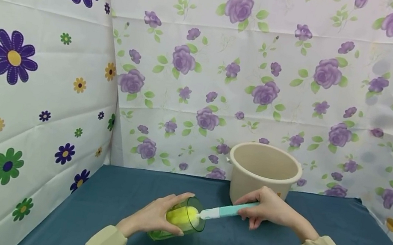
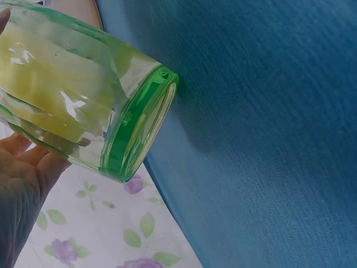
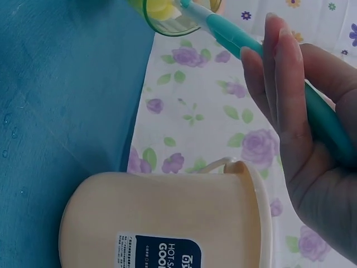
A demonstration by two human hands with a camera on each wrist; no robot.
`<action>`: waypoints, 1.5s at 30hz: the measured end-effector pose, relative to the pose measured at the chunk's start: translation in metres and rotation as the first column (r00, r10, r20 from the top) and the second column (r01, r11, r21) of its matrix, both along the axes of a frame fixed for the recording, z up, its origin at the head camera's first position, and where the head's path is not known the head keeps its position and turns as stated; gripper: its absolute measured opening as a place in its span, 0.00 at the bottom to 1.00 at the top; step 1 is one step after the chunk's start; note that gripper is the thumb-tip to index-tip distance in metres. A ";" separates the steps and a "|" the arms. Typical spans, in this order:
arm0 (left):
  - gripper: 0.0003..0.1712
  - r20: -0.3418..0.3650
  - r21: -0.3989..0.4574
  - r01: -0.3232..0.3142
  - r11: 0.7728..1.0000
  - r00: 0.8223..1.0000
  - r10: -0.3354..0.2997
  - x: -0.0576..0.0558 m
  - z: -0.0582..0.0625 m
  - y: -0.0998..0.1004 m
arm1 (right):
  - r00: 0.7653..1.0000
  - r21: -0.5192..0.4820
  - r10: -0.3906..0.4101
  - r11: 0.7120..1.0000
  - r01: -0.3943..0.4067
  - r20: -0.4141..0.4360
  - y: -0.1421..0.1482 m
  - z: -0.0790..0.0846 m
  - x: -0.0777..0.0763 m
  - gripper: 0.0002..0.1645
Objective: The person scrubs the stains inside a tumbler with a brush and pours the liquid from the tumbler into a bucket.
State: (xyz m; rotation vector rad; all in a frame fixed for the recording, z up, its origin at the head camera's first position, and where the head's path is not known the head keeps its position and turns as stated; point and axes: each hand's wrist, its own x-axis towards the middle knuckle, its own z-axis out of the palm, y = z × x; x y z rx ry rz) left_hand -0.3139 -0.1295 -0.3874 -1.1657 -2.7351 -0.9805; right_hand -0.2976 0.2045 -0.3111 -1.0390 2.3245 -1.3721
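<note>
My left hand (image 1: 157,215) grips a clear green-tinted glass (image 1: 161,234) that lies tilted on its side, its mouth toward the right. Inside the glass sits the yellow sponge head (image 1: 181,215) of a cup brush. The brush's teal and white handle (image 1: 230,210) slants out of the mouth, and my right hand (image 1: 269,208) holds its far end between thumb and fingers. In the left wrist view the thick green base of the glass (image 2: 139,123) points away from the hand, and the yellow sponge shows blurred through the wall.
A beige bucket (image 1: 263,179) with a side handle stands at the back right, just behind my right hand. Its dark blue label (image 3: 159,251) shows in the right wrist view. A blue cloth (image 1: 110,195) covers the table. Flowered sheets hang behind and at both sides. Water drops dot the cloth.
</note>
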 end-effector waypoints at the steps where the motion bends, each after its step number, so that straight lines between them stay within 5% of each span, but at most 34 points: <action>1: 0.50 -0.002 -0.001 0.002 1.000 1.000 -0.002 0.000 0.000 0.000 | 1.000 0.003 0.007 1.000 -0.007 0.000 0.001 0.000 0.000 0.16; 24: 0.50 0.003 -0.004 -0.019 1.000 1.000 0.019 0.001 0.000 0.001 | 0.999 0.005 -0.051 0.999 0.051 0.006 0.011 0.018 0.009 0.20; 45: 0.50 -0.012 -0.004 -0.005 1.000 1.000 0.005 0.001 0.000 0.002 | 1.000 -0.005 0.003 1.000 -0.003 0.001 0.022 0.022 0.011 0.18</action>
